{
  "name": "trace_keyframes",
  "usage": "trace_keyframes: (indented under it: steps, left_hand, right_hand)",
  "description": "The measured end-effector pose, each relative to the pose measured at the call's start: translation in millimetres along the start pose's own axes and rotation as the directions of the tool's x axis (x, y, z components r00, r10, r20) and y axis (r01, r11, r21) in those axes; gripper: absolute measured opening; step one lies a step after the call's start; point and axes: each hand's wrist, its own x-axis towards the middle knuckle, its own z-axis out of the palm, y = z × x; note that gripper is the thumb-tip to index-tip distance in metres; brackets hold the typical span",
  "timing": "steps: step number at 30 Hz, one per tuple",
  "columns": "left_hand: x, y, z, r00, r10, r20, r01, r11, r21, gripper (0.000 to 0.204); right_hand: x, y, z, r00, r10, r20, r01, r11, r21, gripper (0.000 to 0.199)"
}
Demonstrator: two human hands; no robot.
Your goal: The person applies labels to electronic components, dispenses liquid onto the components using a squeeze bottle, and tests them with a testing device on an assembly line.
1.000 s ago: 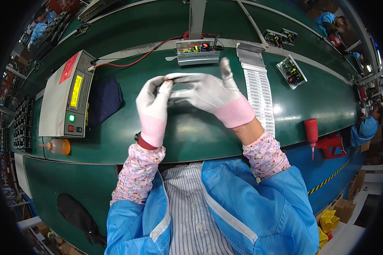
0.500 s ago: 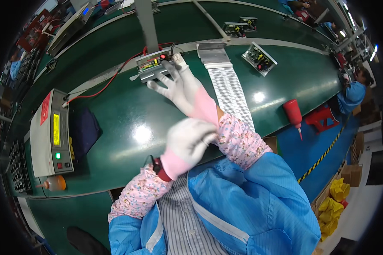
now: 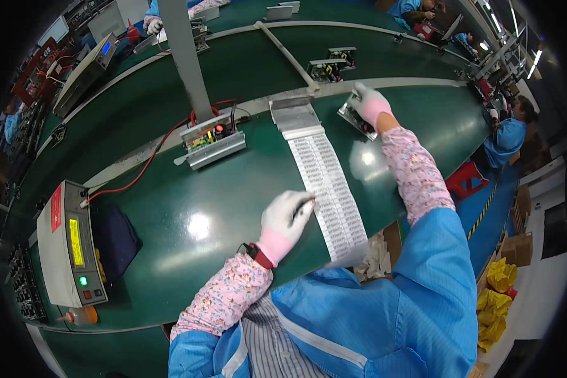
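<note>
My right hand (image 3: 370, 104), in a white and pink glove, reaches to the back right and grips a circuit board in a metal frame (image 3: 361, 126). The hand covers the board's upper part. My left hand (image 3: 285, 220), gloved alike, is closed with thumb and fingertips together at the left edge of a long strip of printed white labels (image 3: 327, 183). Whatever it may pinch is too small to make out. Further back on the left, a second circuit board on a metal bracket (image 3: 213, 143) lies untouched, red wires beside it.
A boxy meter with a lit yellow display (image 3: 71, 242) stands at the left, a dark cloth (image 3: 116, 242) beside it. An orange bottle (image 3: 84, 315) lies near the front edge. More boards (image 3: 327, 68) sit beyond the rail. A co-worker (image 3: 513, 135) is at the far right.
My right hand has left the wired board and moved right to the other framed board, taking hold of it. My left hand, still closed, now lies by the label strip. The view has shifted.
</note>
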Motion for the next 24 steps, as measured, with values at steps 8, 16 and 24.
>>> trace_keyframes:
  steps: [8, 16, 24]
  left_hand:
    - [5.5, -3.1, -1.9, 0.992, -0.090, 0.084, 0.093, 0.995, -0.023, 0.018]
    - [10.3, -3.2, -7.2, 0.989, -0.101, 0.109, 0.104, 0.994, -0.027, 0.020]
    - [10.8, -1.5, -9.2, 0.977, -0.127, 0.169, 0.138, 0.989, -0.057, 0.021]
  right_hand:
    - [60.0, 21.2, -21.5, 0.979, -0.183, 0.095, 0.175, 0.981, 0.088, 0.063]
    - [144.8, -48.8, 3.8, 0.900, -0.433, -0.060, 0.410, 0.883, -0.226, 0.047]
    - [106.4, 3.7, -53.8, 0.966, -0.245, -0.079, 0.249, 0.968, 0.035, 0.040]
